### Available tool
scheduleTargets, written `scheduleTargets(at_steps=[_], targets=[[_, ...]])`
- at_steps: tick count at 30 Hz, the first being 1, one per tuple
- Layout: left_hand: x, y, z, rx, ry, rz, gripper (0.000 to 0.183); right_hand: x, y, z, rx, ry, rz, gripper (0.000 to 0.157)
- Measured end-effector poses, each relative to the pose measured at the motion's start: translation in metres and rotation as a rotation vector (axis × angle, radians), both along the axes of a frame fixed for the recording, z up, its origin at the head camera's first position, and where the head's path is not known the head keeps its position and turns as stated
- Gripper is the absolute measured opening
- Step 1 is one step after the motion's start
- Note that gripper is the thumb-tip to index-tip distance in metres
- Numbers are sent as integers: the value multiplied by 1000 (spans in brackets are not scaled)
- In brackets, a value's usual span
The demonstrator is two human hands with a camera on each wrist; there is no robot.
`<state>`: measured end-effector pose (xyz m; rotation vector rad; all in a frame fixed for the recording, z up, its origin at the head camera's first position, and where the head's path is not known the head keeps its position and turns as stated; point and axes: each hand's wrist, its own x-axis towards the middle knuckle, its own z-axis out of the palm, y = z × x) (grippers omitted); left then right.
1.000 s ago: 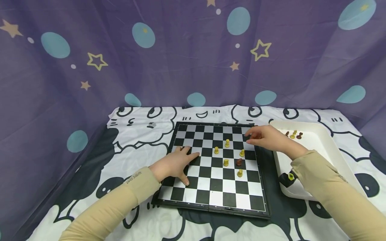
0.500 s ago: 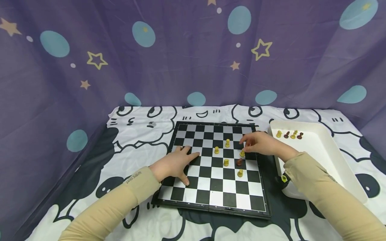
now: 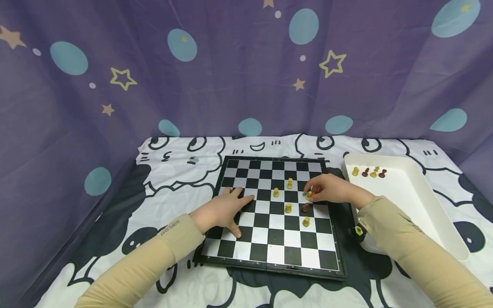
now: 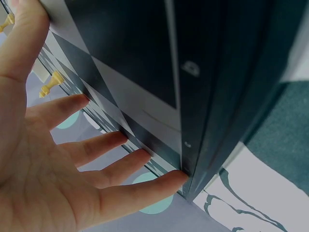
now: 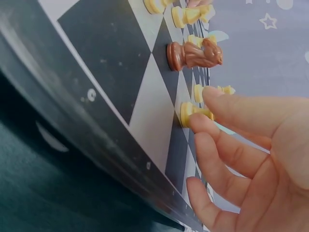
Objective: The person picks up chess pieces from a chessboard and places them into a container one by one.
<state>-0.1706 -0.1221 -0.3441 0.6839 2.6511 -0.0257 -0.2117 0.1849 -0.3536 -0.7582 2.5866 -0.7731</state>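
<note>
Here, the right hand (image 3: 333, 189) pinches a small glossy yellow chess piece (image 5: 185, 114) between thumb and forefinger, its other fingers loosely bent; that piece is near the right edge of a square black-and-white chequered board (image 3: 276, 254) with a black rim; just beside it, nearer the person, is 1 reddish-brown horse-headed chess piece (image 5: 193, 55); 4 other yellow chess pieces (image 3: 288, 208) share the board; the left hand (image 3: 223, 209), fingers spread well apart, rests on the board's left side; to the right, a shallow white tray (image 3: 408, 201) with rounded corners holds 2 yellow figures (image 3: 355, 171) and 2 reddish-brown figures (image 3: 382, 173) near its far end.
</note>
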Motion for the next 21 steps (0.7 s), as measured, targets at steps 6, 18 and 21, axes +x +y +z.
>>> scheduleTargets(at_steps=[6, 18, 21], targets=[[1, 0, 1, 4, 6, -7, 108, 2, -2, -2, 1, 24, 12, 13], [0, -1, -1, 10, 12, -12, 106, 1, -3, -2, 6, 45, 15, 9], [0, -1, -1, 8, 15, -15, 106, 1, -2, -3, 2, 56, 20, 9]])
